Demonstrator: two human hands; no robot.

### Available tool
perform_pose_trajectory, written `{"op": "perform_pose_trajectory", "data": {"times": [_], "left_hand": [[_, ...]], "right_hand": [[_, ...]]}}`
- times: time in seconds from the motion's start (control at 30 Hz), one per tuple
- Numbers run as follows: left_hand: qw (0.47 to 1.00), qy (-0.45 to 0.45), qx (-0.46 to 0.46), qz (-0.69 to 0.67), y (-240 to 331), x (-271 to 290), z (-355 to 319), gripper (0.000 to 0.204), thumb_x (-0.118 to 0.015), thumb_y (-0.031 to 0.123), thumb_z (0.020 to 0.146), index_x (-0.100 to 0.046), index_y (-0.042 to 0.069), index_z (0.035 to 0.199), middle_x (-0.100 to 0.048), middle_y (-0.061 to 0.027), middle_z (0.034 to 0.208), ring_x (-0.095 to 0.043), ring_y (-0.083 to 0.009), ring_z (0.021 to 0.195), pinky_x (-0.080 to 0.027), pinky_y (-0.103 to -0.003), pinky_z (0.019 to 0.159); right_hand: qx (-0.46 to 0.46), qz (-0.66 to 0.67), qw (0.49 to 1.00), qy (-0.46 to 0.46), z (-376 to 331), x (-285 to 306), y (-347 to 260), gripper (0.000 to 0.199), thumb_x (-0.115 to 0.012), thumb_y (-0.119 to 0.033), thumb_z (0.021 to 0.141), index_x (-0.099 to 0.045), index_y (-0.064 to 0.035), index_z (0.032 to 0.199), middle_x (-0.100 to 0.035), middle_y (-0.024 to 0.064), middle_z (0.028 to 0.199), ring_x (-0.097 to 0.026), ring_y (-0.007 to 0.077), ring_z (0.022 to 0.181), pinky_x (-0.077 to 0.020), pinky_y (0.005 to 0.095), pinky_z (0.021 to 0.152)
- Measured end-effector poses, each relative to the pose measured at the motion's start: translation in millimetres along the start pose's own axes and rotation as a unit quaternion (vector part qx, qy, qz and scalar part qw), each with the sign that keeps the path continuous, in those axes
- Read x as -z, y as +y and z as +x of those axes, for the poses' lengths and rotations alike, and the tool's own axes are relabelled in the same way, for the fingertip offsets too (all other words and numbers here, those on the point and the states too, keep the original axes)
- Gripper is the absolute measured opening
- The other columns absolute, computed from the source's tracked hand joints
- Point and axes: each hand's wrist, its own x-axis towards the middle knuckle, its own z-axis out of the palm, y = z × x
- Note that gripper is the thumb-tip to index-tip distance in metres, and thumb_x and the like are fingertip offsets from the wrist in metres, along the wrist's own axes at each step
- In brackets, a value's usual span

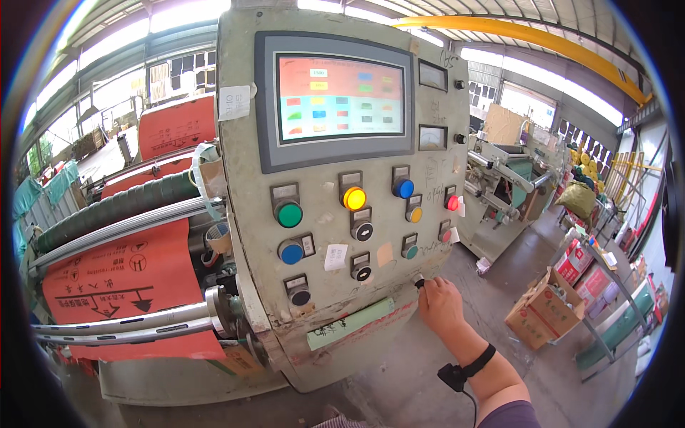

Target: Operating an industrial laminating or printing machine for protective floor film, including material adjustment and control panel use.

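Note:
My right hand reaches up to the lower right edge of a grey-green control panel. Its fingers are closed on a small black knob, which shows just past the fingertips. A black band with a small device and a cable sits around my right wrist. Above the hand are a teal button, a red button and a black selector button. Higher up, a yellow button glows beneath a lit touchscreen. My left hand is out of the picture.
Left of the panel, a machine carries a red printed sheet over metal rollers. At right, an open cardboard box stands on the floor near a metal-framed rack. Another machine stands behind the panel, under a yellow overhead beam.

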Motion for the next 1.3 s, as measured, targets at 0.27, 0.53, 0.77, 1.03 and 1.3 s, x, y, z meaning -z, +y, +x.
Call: {"op": "perform_pose_trajectory", "data": {"times": [0.27,0.53,0.77,1.03,1.3], "left_hand": [[1.000,-0.015,0.011,-0.022,31,-18,25,0.045,-0.043,0.029,0.100,-0.048,0.001,0.135,-0.058,-0.0191,0.130,-0.059,-0.0334,0.107,-0.049,-0.045,0.088],[0.998,-0.049,0.026,-0.034,60,-60,54,0.044,-0.042,0.028,0.101,-0.049,0.000,0.135,-0.059,-0.0191,0.129,-0.060,-0.0327,0.106,-0.049,-0.045,0.087],[0.997,-0.035,0.025,-0.064,66,-64,52,0.043,-0.041,0.027,0.102,-0.049,0.000,0.134,-0.060,-0.0191,0.128,-0.061,-0.0320,0.104,-0.050,-0.044,0.086],[0.972,0.083,0.045,-0.216,-22,-13,-33,0.041,-0.039,0.025,0.103,-0.050,0.000,0.133,-0.060,-0.0192,0.127,-0.062,-0.0312,0.103,-0.050,-0.044,0.085],[0.944,0.288,-0.053,0.151,-45,35,-172,0.044,-0.057,0.033,0.091,-0.065,-0.004,0.113,-0.067,-0.0235,0.113,-0.063,-0.0360,0.108,-0.048,-0.043,0.089]], "right_hand": [[-0.017,-0.043,0.998,-0.033,14,8,-7,0.012,-0.063,-0.010,0.082,-0.059,-0.0011,0.075,-0.061,0.0163,0.078,-0.060,0.0361,0.077,-0.0480,0.0429,0.068],[-0.392,0.416,0.817,-0.070,-1,-11,0,0.024,-0.062,-0.015,0.093,-0.059,-0.0009,0.074,-0.062,0.0076,0.069,-0.051,0.0174,0.051,-0.0400,0.0272,0.049],[-0.469,0.741,0.479,0.021,1,-21,-10,0.021,-0.058,-0.018,0.098,-0.058,-0.0006,0.087,-0.056,0.0047,0.073,-0.047,0.0115,0.055,-0.0375,0.0234,0.049],[-0.392,0.677,0.622,0.004,-21,-33,-2,0.040,-0.054,-0.036,0.100,-0.058,-0.0023,0.078,-0.050,0.0042,0.060,-0.045,0.0126,0.047,-0.0376,0.0273,0.045],[-0.214,0.445,0.834,-0.246,-212,-135,-90,0.029,-0.055,-0.023,0.097,-0.058,-0.0061,0.073,-0.052,0.0017,0.057,-0.047,0.0143,0.045,-0.0384,0.0293,0.046]]}}
